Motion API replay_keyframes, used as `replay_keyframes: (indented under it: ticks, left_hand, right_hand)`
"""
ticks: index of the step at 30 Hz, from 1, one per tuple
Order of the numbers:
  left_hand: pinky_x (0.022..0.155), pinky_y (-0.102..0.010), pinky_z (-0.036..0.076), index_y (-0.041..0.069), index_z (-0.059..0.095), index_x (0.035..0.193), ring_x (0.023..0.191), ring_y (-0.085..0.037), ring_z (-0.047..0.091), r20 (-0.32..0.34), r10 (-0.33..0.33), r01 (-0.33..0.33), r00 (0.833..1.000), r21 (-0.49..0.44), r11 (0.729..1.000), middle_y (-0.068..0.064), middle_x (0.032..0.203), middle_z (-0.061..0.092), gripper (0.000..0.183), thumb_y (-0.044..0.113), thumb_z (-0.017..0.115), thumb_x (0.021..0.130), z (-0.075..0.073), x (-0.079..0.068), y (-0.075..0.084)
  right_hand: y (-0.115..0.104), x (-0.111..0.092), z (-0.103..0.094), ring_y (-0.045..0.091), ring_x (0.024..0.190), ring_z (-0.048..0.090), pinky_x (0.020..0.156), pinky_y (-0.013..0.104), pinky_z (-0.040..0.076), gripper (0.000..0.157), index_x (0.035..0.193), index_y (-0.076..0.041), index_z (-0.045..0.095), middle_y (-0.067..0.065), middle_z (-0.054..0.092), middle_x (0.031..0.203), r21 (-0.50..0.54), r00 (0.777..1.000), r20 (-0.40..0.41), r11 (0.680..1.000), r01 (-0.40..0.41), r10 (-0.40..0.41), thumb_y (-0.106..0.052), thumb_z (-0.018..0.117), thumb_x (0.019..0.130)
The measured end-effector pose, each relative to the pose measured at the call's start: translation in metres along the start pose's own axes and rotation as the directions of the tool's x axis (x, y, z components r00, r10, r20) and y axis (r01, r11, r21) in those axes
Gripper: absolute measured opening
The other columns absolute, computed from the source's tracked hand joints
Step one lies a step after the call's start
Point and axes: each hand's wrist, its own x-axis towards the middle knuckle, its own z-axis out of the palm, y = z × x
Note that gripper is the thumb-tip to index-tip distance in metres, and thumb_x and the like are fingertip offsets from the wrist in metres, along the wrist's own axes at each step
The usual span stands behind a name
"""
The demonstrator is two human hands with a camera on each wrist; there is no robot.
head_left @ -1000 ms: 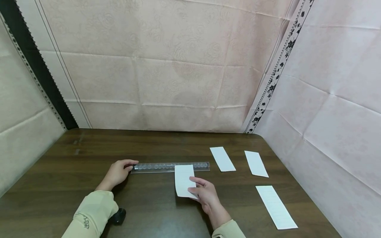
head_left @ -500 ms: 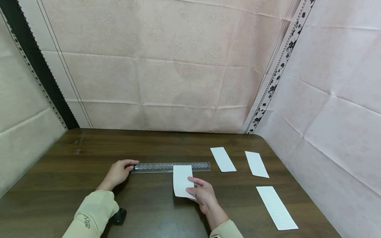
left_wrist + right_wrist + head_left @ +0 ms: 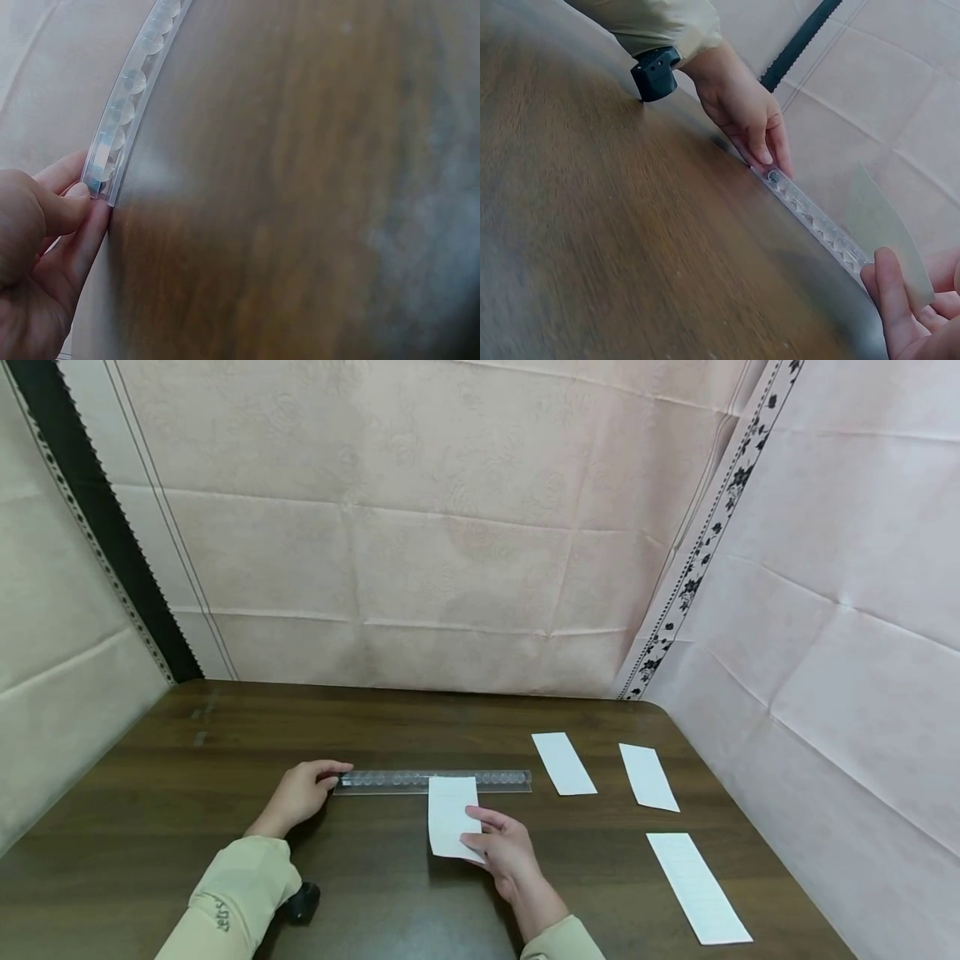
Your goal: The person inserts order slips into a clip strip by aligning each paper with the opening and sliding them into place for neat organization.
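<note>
A long clear plastic strip (image 3: 382,782) with a row of round clear shapes along it lies crosswise on the table. My left hand (image 3: 300,793) pinches its left end; the left wrist view has the thumb and fingers right at that end of the strip (image 3: 120,112). My right hand (image 3: 506,852) grips a white paper card (image 3: 452,818) by its right edge, thumb in front and some fingers hidden behind it. The card's top overlaps the strip's front edge in the head view. In the right wrist view the card (image 3: 885,225) tilts up beside the strip.
Two white paper cards (image 3: 564,763) (image 3: 649,777) lie at the back right of the brown wooden table (image 3: 360,893). A longer white paper strip (image 3: 699,889) lies nearer on the right. Pale cloth (image 3: 465,568) hangs behind the table. A black device (image 3: 303,903) sits at the left wrist.
My right hand has slid the paper card slightly left along the clear strip. The left hand keeps its hold on the strip's end, which stays in place.
</note>
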Motion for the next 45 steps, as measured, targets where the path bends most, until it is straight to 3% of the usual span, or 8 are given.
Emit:
replay_keyframes:
  ticks: [8, 17, 45]
  left_hand:
    - [0.089, -0.055, 0.041, 0.001, 0.065, 0.115, 0.112, -0.041, 0.050, 0.006, 0.004, -0.004, 1.000, 0.004, 1.000, -0.023, 0.119, 0.058, 0.027, -0.004, 0.052, 0.091, 0.002, 0.001, -0.001]
    - [0.088, -0.055, 0.042, 0.001, 0.064, 0.115, 0.111, -0.040, 0.051, 0.004, 0.001, -0.001, 1.000, -0.008, 1.000, -0.023, 0.119, 0.058, 0.027, -0.003, 0.051, 0.092, 0.000, 0.002, 0.000]
    - [0.086, -0.054, 0.043, 0.003, 0.063, 0.118, 0.112, -0.041, 0.050, 0.020, -0.008, 0.007, 1.000, 0.008, 1.000, -0.022, 0.122, 0.057, 0.028, -0.001, 0.050, 0.093, 0.001, 0.002, -0.003]
  right_hand:
    - [0.002, -0.002, 0.005, 0.018, 0.080, 0.062, 0.069, 0.032, 0.054, 0.040, 0.116, 0.007, 0.060, 0.025, 0.054, 0.120, 0.009, 1.000, -0.004, 1.000, 0.004, -0.004, 0.012, 0.066, 0.077]
    - [0.003, -0.001, 0.010, 0.018, 0.080, 0.063, 0.069, 0.032, 0.054, 0.039, 0.115, 0.004, 0.062, 0.026, 0.051, 0.123, -0.004, 1.000, -0.025, 1.000, -0.008, 0.008, 0.011, 0.067, 0.077]
    - [0.009, -0.002, 0.026, 0.019, 0.080, 0.063, 0.069, 0.035, 0.054, 0.039, 0.116, 0.010, 0.058, 0.014, 0.062, 0.103, 0.037, 0.999, 0.044, 0.999, 0.016, -0.018, 0.014, 0.064, 0.078]
